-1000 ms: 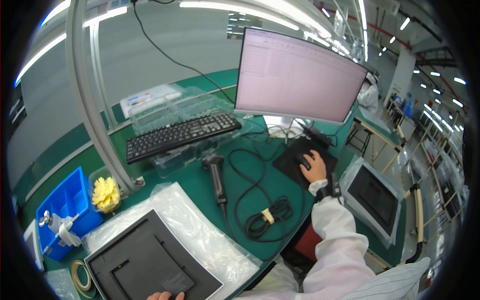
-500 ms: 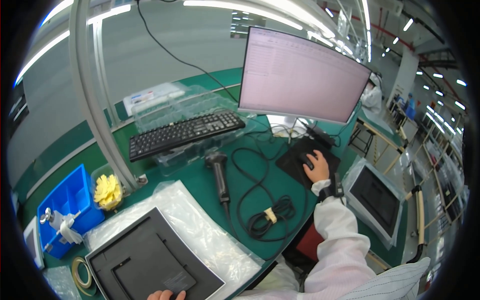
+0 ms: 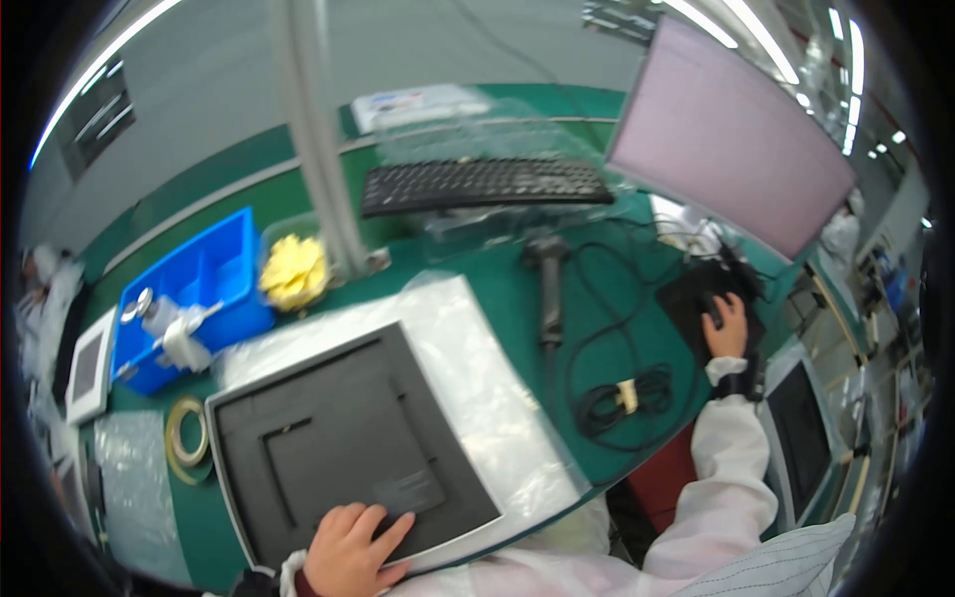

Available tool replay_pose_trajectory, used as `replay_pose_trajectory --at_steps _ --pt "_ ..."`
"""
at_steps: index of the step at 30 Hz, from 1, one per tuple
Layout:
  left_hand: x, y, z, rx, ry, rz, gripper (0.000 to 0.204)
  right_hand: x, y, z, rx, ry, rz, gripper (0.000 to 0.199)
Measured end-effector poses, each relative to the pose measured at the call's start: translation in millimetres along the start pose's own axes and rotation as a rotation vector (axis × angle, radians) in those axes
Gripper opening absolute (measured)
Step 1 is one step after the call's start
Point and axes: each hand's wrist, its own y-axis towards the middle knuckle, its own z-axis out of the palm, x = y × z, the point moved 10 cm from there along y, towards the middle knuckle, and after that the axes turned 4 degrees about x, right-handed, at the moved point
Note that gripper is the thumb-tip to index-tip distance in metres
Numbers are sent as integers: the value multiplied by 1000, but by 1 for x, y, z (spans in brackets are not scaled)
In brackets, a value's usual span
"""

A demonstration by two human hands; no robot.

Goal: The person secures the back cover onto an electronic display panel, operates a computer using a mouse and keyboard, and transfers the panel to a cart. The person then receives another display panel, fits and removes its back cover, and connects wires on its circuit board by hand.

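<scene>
My left hand [image 3: 355, 551] lies with fingers spread on the lower edge of a flat black panel [image 3: 343, 418] with a pale rim and a raised rectangular section, like the back of a picture frame. Under the panel is a clear plastic bag [image 3: 502, 398], partly covered. At the right, my right hand [image 3: 729, 326] is curled over a black computer mouse [image 3: 712, 311] on a dark mouse pad [image 3: 684, 305]. Beyond it stands a monitor [image 3: 731, 129] with a pale, blurred screen.
A black keyboard [image 3: 487, 183] rests on clear plastic trays. A barcode scanner [image 3: 548, 284] and coiled cable [image 3: 607, 410] lie mid-table. Leftward are a blue bin [image 3: 234, 261], yellow pieces [image 3: 294, 272], tape rolls [image 3: 186, 438] and a white-framed panel [image 3: 90, 368]. Another bagged panel [image 3: 799, 438] sits at right.
The view has swung left, so the table items appear shifted right and the monitor tilts more. More of my left hand now shows on the panel. My right hand remains on the mouse.
</scene>
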Motion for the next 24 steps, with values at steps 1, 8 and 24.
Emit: replay_pose_trajectory --at_steps 1,8,24 --pt "-18 1 -7 71 64 169 52 -2 2 3 6 -1 4 37" --pt "-6 3 -2 134 -22 141 56 -10 2 16 90 -56 26 36" --pt "-10 -3 0 266 -151 19 66 5 -3 9 -15 25 10 40"
